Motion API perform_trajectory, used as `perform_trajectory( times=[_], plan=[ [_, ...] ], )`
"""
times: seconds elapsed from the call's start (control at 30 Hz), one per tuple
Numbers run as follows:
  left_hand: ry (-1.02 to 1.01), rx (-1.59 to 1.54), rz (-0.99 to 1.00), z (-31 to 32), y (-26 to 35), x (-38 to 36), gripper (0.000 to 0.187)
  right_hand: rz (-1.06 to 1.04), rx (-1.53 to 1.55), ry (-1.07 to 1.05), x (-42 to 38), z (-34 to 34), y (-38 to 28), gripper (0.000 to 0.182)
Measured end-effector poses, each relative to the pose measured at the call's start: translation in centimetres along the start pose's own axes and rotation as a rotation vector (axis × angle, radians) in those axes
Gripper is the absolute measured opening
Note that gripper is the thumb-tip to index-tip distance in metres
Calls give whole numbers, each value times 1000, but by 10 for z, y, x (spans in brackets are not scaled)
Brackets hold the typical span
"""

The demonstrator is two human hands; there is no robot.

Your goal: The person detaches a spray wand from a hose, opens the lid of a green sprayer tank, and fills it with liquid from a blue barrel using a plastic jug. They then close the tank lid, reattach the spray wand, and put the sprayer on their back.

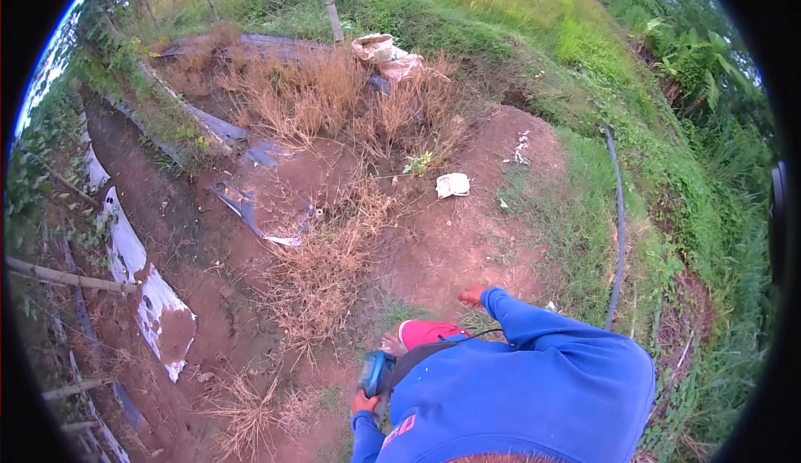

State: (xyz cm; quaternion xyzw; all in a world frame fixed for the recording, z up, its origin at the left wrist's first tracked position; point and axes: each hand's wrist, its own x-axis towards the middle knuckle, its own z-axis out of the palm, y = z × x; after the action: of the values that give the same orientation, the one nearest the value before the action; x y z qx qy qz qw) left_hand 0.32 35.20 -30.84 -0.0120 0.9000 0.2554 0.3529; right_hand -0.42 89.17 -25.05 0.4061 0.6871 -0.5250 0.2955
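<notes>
At the lower left, my left hand [365, 402] is closed around a blue-green, partly see-through container [377, 373], whose exact kind I cannot make out. My right hand [471, 296] extends in front of my body over bare soil, nothing visible in it and its fingers seeming loosely apart. Both arms wear the sleeves of a blue top [517, 388]. Below it, a piece of red clothing [430, 332] shows, and a bare foot [392, 344] appears just beyond the container.
A crumpled white bag [452, 184] lies on the dirt path ahead. Dry brown weeds [313, 284] and torn plastic sheeting [163, 317] spread to the left. A dark hose [617, 221] runs along the grassy right side. Old sacks [388, 56] lie near a post [329, 2].
</notes>
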Motion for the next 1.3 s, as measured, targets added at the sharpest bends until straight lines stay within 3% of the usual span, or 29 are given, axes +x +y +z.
perform_trajectory(
  times=[0.2,0.33,0.43,0.5,0.63,0.8,0.97,1.3],
  plan=[
    [46,-78,-86,2,-14,-31,65,27,-3,-107,9,2,-22,33],
    [88,-73,-145,8,-16,-30,62,19,-6,-89,28,-14,2,31],
    [58,-50,-181,25,-43,-33,62,77,55,-47,12,-33,6,30],
    [84,-26,-180,33,-49,-29,57,155,-66,-89,-1,-46,8,29],
    [81,156,-262,51,-53,-14,56,230,-161,-105,24,-76,26,36],
    [96,56,-281,63,-35,-12,56,216,-98,-97,62,-108,40,38],
    [98,-27,-295,52,-28,-3,57,156,-34,32,35,-116,-16,39],
    [92,-268,-358,69,-4,16,59,141,-210,-17,32,-123,-50,37]
  ],
)
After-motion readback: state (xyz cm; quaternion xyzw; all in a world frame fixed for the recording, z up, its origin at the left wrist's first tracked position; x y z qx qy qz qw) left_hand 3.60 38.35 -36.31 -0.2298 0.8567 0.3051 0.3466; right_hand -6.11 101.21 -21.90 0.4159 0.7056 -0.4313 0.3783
